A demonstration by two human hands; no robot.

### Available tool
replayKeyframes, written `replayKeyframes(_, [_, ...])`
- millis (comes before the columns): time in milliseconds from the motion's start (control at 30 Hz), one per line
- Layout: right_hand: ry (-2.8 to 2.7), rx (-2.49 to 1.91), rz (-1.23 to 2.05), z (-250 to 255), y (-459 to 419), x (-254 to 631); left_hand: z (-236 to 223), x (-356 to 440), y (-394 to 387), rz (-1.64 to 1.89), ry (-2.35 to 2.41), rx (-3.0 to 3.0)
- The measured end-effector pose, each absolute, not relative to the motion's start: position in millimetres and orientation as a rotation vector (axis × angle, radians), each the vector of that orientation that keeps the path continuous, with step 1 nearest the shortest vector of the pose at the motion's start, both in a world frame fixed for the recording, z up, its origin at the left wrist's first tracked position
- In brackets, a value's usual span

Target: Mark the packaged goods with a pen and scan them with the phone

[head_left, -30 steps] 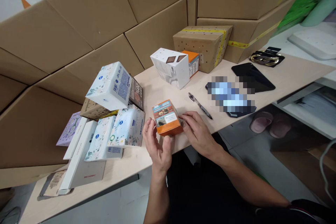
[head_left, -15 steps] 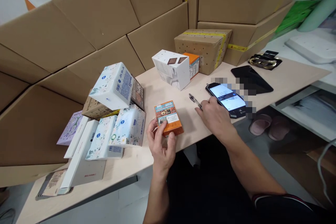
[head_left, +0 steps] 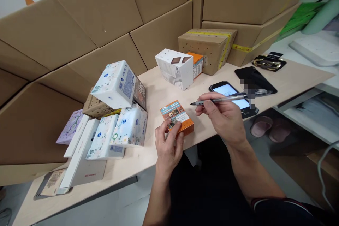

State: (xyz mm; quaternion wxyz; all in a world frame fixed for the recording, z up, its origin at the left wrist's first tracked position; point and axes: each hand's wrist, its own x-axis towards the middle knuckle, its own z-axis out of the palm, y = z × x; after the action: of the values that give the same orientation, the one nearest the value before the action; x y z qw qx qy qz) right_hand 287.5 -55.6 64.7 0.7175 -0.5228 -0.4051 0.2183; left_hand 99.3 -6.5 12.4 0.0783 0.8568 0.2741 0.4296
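A pen [head_left: 224, 98] is pinched in my right hand [head_left: 225, 116], held level above the table with its dark tip pointing left. My left hand [head_left: 169, 144] rests at the near left side of a small orange box [head_left: 186, 127], its fingers on the printed top and the thumb at the front edge. The box lies flat on the table. Behind my right hand lies a phone [head_left: 225, 89] with a lit screen, partly covered by the hand and the pen.
Tissue packs [head_left: 129, 125] and long white boxes [head_left: 84, 162] are piled on the left. A white box [head_left: 176, 70] and a taped carton [head_left: 206, 47] stand at the back. Large cartons [head_left: 103, 7] wall the table's far side. A black tablet-like slab [head_left: 254, 76] lies to the right.
My right hand has picked the pen up from the table and turned it level. The orange box has shifted right and turned slightly, with my left hand on it.
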Motion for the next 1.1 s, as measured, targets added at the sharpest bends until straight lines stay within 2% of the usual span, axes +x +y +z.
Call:
replayKeyframes(233, [-1.025,-1.234,0.550,65,-49,270,14,102,-5,1.292,0.821,2.604])
replayKeyframes(500, [-1.294,-1.436,0.331,71,-46,270,11,101,-5,1.276,0.815,2.582])
replayKeyframes(1100, [-1.440,-1.448,0.287,71,-42,269,10,102,-5,1.281,0.804,2.580])
